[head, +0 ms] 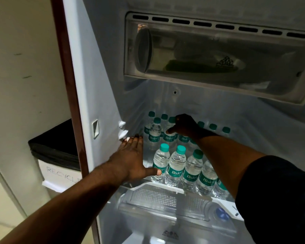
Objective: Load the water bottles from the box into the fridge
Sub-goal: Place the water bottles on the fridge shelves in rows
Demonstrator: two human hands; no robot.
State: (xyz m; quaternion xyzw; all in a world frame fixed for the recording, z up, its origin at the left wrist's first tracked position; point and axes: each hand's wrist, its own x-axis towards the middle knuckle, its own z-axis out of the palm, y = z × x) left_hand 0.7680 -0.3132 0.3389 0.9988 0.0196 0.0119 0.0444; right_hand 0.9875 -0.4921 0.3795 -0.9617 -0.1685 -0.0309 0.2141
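Before the fridge (99, 85), reaches in with both arms. Looks down past the freezer compartment (209, 55) at the fridge's top, shut behind a clear flap. Catches, just outside the fridge on its left, a bin (60, 166) lined with a black bag. Finds the water bottles (192, 173) upright on the fridge's shelf (167, 188), green caps up, one row at the fridge's front edge and more rows toward its back wall. Lays the left hand (130, 161) flat and spread by the fridge's left inner wall, fingers straight, thumb touching the leftmost front bottle (161, 162). Holds, with the right hand (185, 127), a back-row bottle (169, 138) deep in the fridge, fingers curled over its cap, thumb pressed against its shoulder.
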